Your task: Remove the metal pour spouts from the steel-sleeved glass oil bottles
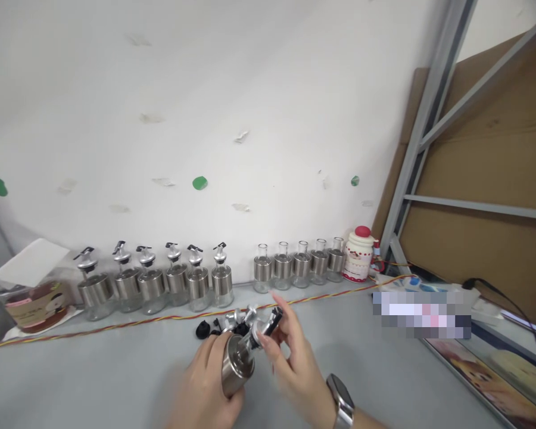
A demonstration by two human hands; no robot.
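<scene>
My left hand (208,381) is wrapped round a glass oil bottle (237,363) with a brushed metal sleeve, tilted to the right above the table. At its neck sits a silver pourer spout (258,333) with a black flap. My right hand (290,363), with a watch on the wrist, has its thumb and fingers closed round this spout. Just behind the bottle lies a small pile of loose silver spouts (230,320) and black stoppers (202,329), partly hidden by my hands.
Along the wall stand several bottles with spouts (152,289) on the left and several open-necked bottles (302,268) on the right. A red-lidded jar (358,256), a tissue box (38,304), a twisted red-yellow wire (161,319) and a picture-covered panel (473,375) surround the grey table (93,381).
</scene>
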